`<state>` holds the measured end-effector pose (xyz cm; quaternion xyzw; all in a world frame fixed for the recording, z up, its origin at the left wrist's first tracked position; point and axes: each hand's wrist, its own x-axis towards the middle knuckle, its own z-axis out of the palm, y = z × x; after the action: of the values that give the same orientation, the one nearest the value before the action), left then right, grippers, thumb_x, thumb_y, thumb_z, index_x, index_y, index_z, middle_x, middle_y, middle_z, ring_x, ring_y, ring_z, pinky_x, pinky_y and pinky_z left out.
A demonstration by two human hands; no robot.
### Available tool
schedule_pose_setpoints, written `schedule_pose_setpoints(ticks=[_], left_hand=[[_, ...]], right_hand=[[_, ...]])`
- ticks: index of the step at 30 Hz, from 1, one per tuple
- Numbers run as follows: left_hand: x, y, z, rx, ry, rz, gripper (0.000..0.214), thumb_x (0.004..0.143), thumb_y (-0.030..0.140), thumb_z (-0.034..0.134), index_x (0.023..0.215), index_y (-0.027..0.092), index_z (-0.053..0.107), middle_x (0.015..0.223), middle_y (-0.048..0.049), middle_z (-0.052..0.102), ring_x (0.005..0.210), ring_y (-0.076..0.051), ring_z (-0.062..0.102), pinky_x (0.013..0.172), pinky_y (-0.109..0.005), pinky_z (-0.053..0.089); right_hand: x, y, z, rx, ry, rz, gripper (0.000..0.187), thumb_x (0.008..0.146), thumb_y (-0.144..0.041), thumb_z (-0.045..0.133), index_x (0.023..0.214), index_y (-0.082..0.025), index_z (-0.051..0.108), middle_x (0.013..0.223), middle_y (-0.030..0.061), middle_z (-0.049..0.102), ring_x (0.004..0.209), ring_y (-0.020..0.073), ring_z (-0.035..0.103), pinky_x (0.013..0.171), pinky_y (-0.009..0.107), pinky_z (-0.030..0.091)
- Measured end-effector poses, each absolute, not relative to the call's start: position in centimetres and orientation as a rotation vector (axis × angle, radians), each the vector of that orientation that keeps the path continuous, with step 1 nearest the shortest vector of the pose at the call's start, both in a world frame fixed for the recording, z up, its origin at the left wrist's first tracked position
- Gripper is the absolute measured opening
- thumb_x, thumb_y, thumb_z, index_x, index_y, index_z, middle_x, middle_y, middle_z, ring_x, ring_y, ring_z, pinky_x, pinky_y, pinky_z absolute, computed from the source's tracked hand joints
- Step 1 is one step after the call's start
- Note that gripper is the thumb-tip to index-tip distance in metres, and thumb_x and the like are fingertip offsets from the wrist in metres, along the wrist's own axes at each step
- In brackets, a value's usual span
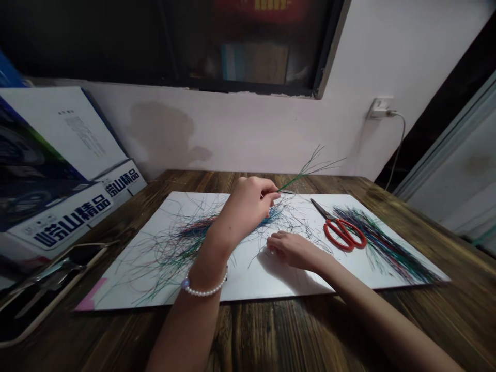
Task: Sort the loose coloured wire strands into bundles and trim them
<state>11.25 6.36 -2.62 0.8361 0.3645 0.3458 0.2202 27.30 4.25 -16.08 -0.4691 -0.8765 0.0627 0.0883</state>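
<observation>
Our left hand [251,202] pinches 1 thin bunch of green wiry strands [310,168], raised over the white rectangular board [248,281]. Our right hand [291,249] rests curled among loose multicoloured strands [194,232]; we cannot tell its grip. We should pinch firmly near the ends, keeping the tips aligned.

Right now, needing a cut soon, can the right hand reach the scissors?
Probably yes: the right hand rests on the board close beside the scissors, with only loose strands between them.
</observation>
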Motion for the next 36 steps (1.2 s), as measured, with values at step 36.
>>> schedule_pose_setpoints(ticks=[36], left_hand=[[10.8,6.6,-2.6,2.355,1.065,0.934,0.021,0.083,0.025,0.050,0.071,0.017,0.066,0.063,-0.0020,0.063,0.052,-0.010,0.049,0.054,-0.024,0.038]], right_hand=[[27.3,4.0,-15.5,-1.256,-2.266,0.584,0.025,0.064,0.001,0.048,0.077,-0.020,0.042,0.072,-0.0007,0.049,0.063,0.0123,0.041,0.057,0.023,0.030]])
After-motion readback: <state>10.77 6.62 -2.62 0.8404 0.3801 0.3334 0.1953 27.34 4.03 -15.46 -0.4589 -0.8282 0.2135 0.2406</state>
